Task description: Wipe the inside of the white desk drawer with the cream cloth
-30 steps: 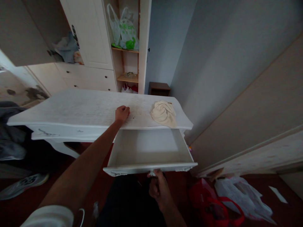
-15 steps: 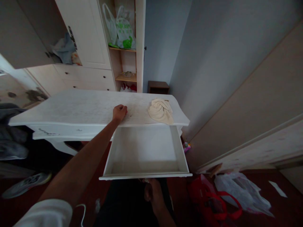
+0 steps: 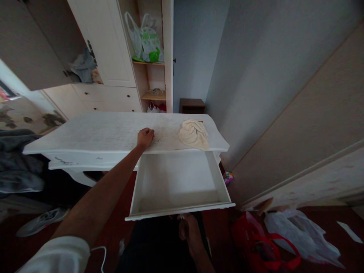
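My left hand [image 3: 146,137] is closed in a loose fist and rests on the white desk [image 3: 113,129], behind the pulled-out drawer. Whatever its fingers hold, if anything, is hidden. Below the front edge of the white drawer [image 3: 176,178] is my right hand [image 3: 188,227], in shadow. Its fingers are closed, with a small pale bit showing at the fingertips against the drawer front; I cannot make out what it is. The drawer's inside shows a bare bottom. To the right of my left hand, a crumpled cream cloth [image 3: 193,133] lies on the desktop.
A wardrobe [image 3: 113,49] with a plastic bag [image 3: 150,41] on its shelf stands behind the desk. At right, a red bag [image 3: 253,242] and a white plastic bag [image 3: 301,235] lie on the floor. Grey clothing [image 3: 19,163] and a shoe [image 3: 42,222] are at left.
The view has shifted slightly, so the desk and drawer appear a little farther right. Both hands keep about the same places, the left on the desktop, the right at the drawer front.
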`<act>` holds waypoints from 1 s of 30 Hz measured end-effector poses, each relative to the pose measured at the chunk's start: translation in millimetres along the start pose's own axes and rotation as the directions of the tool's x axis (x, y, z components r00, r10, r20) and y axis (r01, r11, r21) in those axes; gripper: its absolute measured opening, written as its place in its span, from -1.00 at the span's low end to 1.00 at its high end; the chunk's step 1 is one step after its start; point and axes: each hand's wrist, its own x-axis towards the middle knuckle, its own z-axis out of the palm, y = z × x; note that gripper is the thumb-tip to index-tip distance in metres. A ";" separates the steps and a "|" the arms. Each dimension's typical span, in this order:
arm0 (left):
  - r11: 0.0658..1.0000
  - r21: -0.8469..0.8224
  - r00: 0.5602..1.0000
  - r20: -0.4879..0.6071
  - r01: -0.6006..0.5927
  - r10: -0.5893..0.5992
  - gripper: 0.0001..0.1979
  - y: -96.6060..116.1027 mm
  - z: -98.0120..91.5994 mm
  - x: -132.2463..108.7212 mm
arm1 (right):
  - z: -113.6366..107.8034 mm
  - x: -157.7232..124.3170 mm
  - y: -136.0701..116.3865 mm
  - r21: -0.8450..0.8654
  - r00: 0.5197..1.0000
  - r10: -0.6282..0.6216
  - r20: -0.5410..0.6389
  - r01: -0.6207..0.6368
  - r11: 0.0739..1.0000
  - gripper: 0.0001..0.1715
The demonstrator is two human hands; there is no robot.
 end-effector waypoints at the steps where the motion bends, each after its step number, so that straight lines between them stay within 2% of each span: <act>1: 1.000 0.003 1.000 0.000 -0.001 0.001 -0.78 0.2 0.1 -0.3 | -1.2 0.3 -0.7 0.004 1.000 0.001 -0.002 -0.001 1.000 -0.30; 6: 0.999 0.038 1.000 0.002 0.001 -0.001 -0.78 3.4 -0.4 -2.0 | 0.0 3.7 0.8 0.019 0.999 0.024 0.042 -0.025 1.000 -0.23; 9: 0.997 0.065 0.999 0.004 0.037 -0.037 -0.79 7.3 2.5 1.1 | 1.1 5.5 4.3 0.009 0.999 -0.002 0.048 0.001 1.000 -0.23; 12: 0.993 0.085 0.995 0.034 0.085 -0.089 -0.78 16.6 14.0 4.8 | 0.8 5.2 7.5 0.003 0.999 -0.036 0.018 0.036 0.999 -0.25; 14: 0.994 0.082 0.994 0.076 0.072 -0.078 -0.78 28.6 28.2 3.5 | 0.4 4.3 9.2 -0.002 0.999 -0.043 0.009 0.043 0.999 -0.26; 17: 0.998 0.051 0.989 0.145 -0.040 0.033 -0.77 57.3 57.8 -6.5 | -0.4 3.8 12.1 -0.018 0.999 -0.052 0.003 0.053 0.998 -0.27; 18: 0.994 0.034 0.979 0.179 -0.104 0.097 -0.71 69.1 68.8 -11.2 | -1.1 4.4 13.4 -0.025 0.999 -0.054 0.002 0.054 0.998 -0.26; 20: 0.952 0.014 0.921 0.257 -0.307 0.293 -0.38 93.7 90.0 -20.0 | -3.4 7.5 16.5 -0.037 0.999 -0.047 0.004 0.047 0.998 -0.23; 21: 0.935 0.025 0.900 0.279 -0.355 0.334 -0.21 105.5 99.6 -23.4 | -5.1 10.2 18.2 -0.042 0.999 -0.037 0.015 0.038 0.998 -0.21; 23: 0.912 0.121 0.874 0.357 -0.392 0.328 0.10 125.1 115.5 -27.7 | -9.3 17.7 21.7 -0.061 0.998 -0.012 0.061 0.015 0.998 -0.15; 25: 0.877 0.245 0.837 0.482 -0.413 0.260 0.29 137.0 126.7 -29.6 | -13.8 26.8 25.1 -0.091 0.989 0.026 0.148 -0.013 0.996 -0.07; 27: 0.818 0.350 0.789 0.585 -0.456 0.190 0.31 140.7 133.2 -32.0 | -17.5 34.8 28.9 -0.123 0.976 0.044 0.214 -0.018 0.992 -0.03; 28: 0.787 0.389 0.782 0.597 -0.478 0.179 0.23 140.1 134.7 -34.3 | -18.7 37.6 31.0 -0.132 0.974 0.036 0.222 -0.007 0.991 -0.02; 30: 0.732 0.450 0.802 0.556 -0.512 0.219 -0.04 136.0 134.2 -41.9 | -19.7 40.1 35.1 -0.137 0.981 -0.001 0.194 0.029 0.990 -0.05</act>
